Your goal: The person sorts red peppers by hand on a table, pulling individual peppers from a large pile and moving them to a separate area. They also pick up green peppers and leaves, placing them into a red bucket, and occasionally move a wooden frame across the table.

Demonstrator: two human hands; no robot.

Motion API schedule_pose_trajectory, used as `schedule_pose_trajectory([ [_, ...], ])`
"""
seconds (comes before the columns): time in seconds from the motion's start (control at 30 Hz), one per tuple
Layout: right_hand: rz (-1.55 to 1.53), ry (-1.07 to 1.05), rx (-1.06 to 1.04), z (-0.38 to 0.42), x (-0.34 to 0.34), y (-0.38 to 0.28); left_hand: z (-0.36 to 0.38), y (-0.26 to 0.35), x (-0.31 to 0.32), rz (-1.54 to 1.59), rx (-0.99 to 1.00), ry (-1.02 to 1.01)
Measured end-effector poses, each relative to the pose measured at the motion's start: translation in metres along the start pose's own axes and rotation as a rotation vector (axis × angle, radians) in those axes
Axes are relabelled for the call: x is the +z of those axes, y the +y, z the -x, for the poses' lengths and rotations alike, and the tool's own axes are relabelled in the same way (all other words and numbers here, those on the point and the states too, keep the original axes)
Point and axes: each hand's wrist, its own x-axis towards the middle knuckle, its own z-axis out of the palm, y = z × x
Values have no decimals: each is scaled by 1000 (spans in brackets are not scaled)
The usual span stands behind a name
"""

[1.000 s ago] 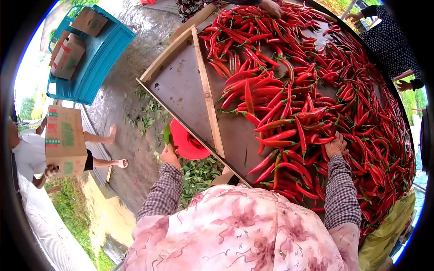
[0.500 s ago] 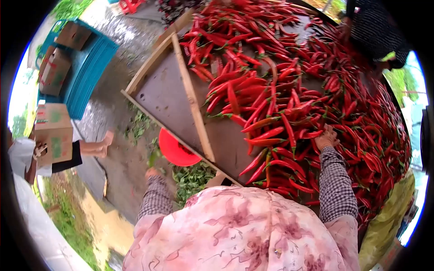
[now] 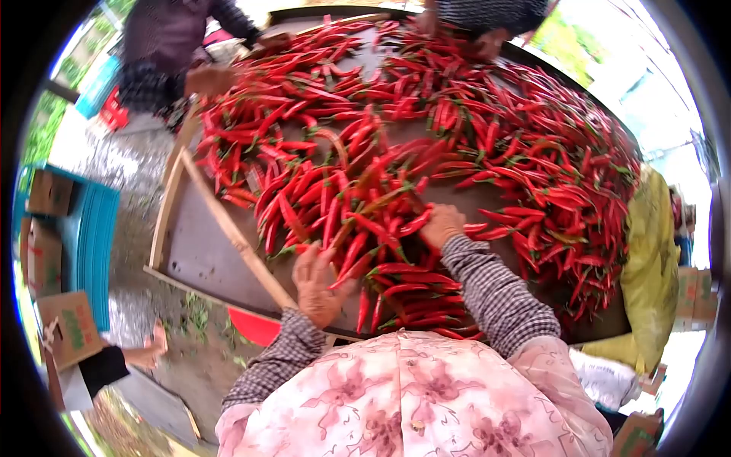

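Observation:
Red chili peppers [image 3: 327, 198] with green stems cover much of a wood-edged table [image 3: 199, 236]. My left hand [image 3: 318, 288] is at the near side of the pile, fingers spread, its tips by the chilies and nothing held in it. To its right, my right hand [image 3: 443, 225] reaches into the pile with curled fingers closed around red chili peppers; one pokes out on the left side of the fist. How many it holds is hidden. Below my hands, more chilies [image 3: 415, 293] lie roughly side by side.
A wooden strip [image 3: 236, 236] crosses the table's left part. A red basin [image 3: 253, 326] shows under its edge. Co-workers' hands [image 3: 209, 80] are at the far side. Another person carries a cardboard box [image 3: 72, 324] near teal crates [image 3: 95, 251]. A yellow sack [image 3: 651, 266] hangs at right.
My left hand has come from over the floor beside the red basin to the chilies on the table. My right hand has shifted left across the pile. The view has turned, showing another co-worker.

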Motion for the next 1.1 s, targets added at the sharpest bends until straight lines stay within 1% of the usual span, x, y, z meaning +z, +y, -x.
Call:
schedule_pose_trajectory([
  [0.03,-11,9,-5,8,-2,-7,-13,15,10,-24,55,-139],
  [0.1,-119,106,-39,26,0,-18,-19,26,30,-105,320,-242],
  [0.17,-135,174,-153,43,7,-21,-16,29,41,-84,560,-427],
  [0.2,-168,194,-190,51,14,-21,-14,29,47,-162,517,-668],
  [0.23,-202,215,-229,59,15,-21,-13,23,55,-315,555,-708],
  [0.27,-251,129,-244,68,13,-16,-16,11,58,-323,614,-670],
  [0.3,-291,109,-250,78,8,-12,-20,4,58,-327,673,-632],
  [0.33,-301,146,-257,87,4,-6,-32,10,50,-377,723,-596],
  [0.4,-316,180,-264,100,3,8,-43,-2,44,-367,589,-647],
  [0.43,-398,252,-249,105,2,17,-50,-10,40,-388,534,-652],
  [0.47,-478,325,-235,108,1,26,-57,-16,35,-450,524,-641],
  [0.5,-480,327,-233,110,1,35,-63,-22,31,-511,513,-628],
  [0.53,-588,361,-147,112,4,44,-71,-28,30,-504,504,-556],
  [0.57,-694,394,-58,114,7,52,-78,-34,26,-523,419,-622],
  [0.6,-695,395,-54,115,8,60,-84,-38,23,-520,412,-609],
  [0.67,-709,417,112,114,10,75,-94,-41,18,-502,400,-589],
  [0.7,-709,418,113,112,11,80,-95,-44,19,-502,401,-590],
  [0.77,-710,491,150,107,14,88,-95,-56,24,-538,470,-478],
  [0.8,-717,480,194,103,18,91,-97,-55,23,-572,496,-442],
  [0.83,-723,478,186,100,22,93,-97,-53,21,-581,491,-439],
  [0.9,-276,564,221,100,29,94,-96,-45,19,-508,355,-517],
  [0.93,-252,404,253,99,39,88,-95,-45,18,-500,350,-500],
  [0.97,-229,405,239,102,48,85,-95,-44,16,-530,375,-492],
  [1.0,-236,465,201,106,56,83,-93,-45,17,-520,404,-446],
  [1.03,-180,475,142,108,56,82,-89,-55,24,-539,448,-379],
  [1.07,-171,454,154,110,55,79,-92,-50,20,-534,447,-420],
  [1.1,-173,485,149,110,60,80,-92,-48,19,-543,461,-419],
])
